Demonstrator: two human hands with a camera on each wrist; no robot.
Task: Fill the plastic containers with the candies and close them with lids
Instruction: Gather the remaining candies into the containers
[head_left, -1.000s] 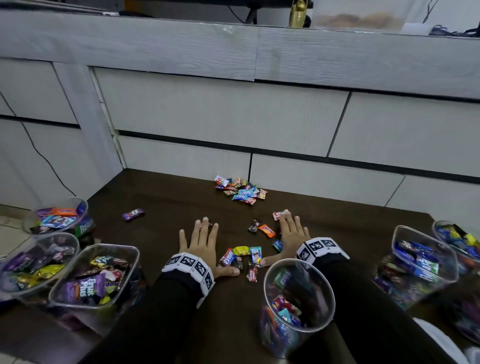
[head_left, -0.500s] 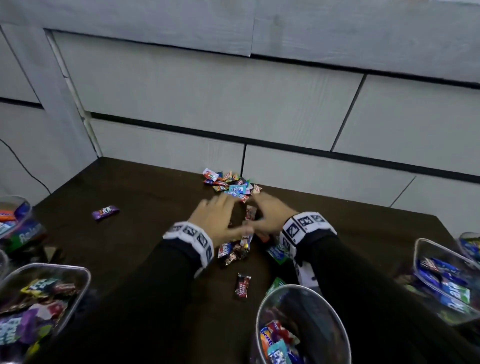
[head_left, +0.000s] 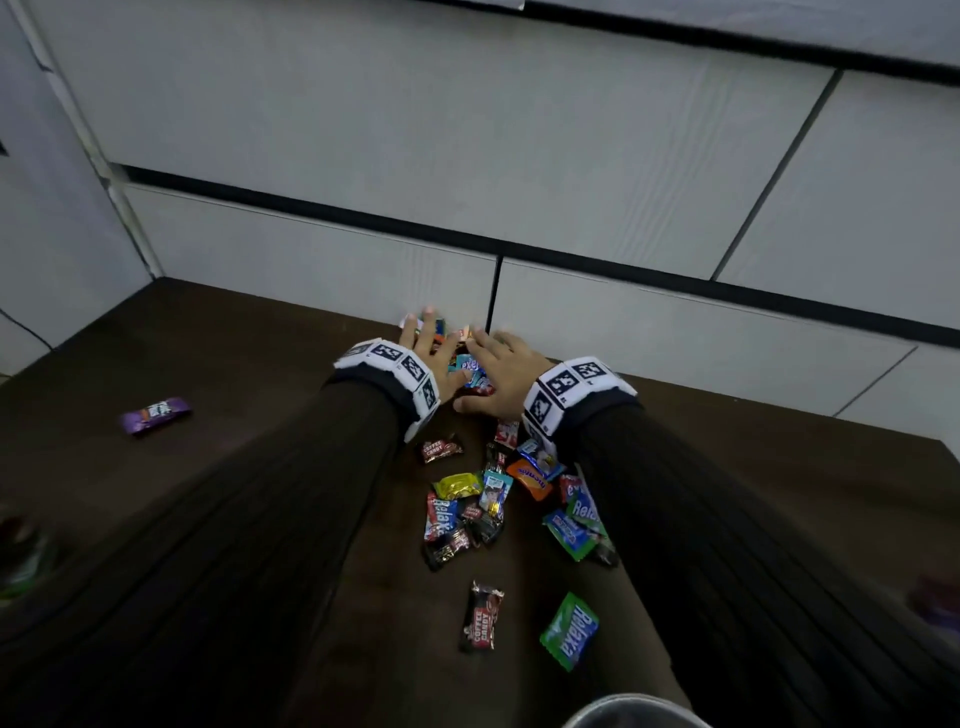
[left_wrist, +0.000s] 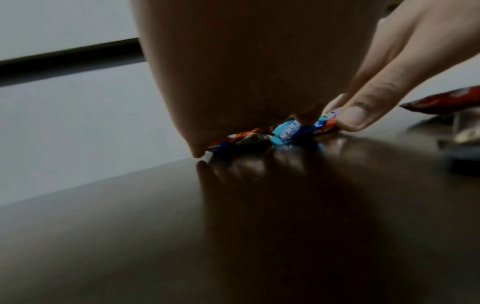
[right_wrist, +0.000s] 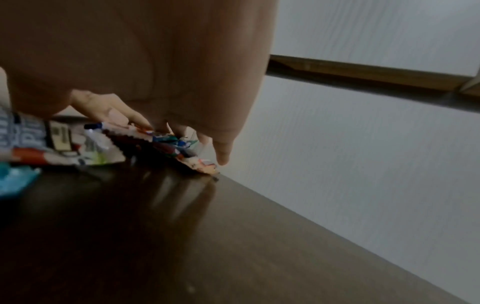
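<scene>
A far pile of wrapped candies (head_left: 470, 370) lies on the dark table (head_left: 260, 395) close to the wall. My left hand (head_left: 430, 347) lies flat on its left side with fingers spread. My right hand (head_left: 500, 375) covers its right side, fingers nearly straight. In the left wrist view my left hand (left_wrist: 259, 82) presses down on blue and orange wrappers (left_wrist: 285, 133), and the right hand's fingers (left_wrist: 363, 109) touch them from the right. In the right wrist view my right hand (right_wrist: 161, 67) rests on the candies (right_wrist: 166, 146). A clear container's rim (head_left: 634, 713) shows at the bottom edge.
More candies (head_left: 483, 499) lie scattered between my forearms. A coffee candy (head_left: 481, 618) and a green candy (head_left: 569, 631) lie nearer me. One purple candy (head_left: 156, 414) sits alone at the left. A white panelled wall (head_left: 467, 182) stands right behind the pile.
Both hands have moved forward from the near candies to the far pile by the wall. The view tilted down, so the side containers dropped out of sight.
</scene>
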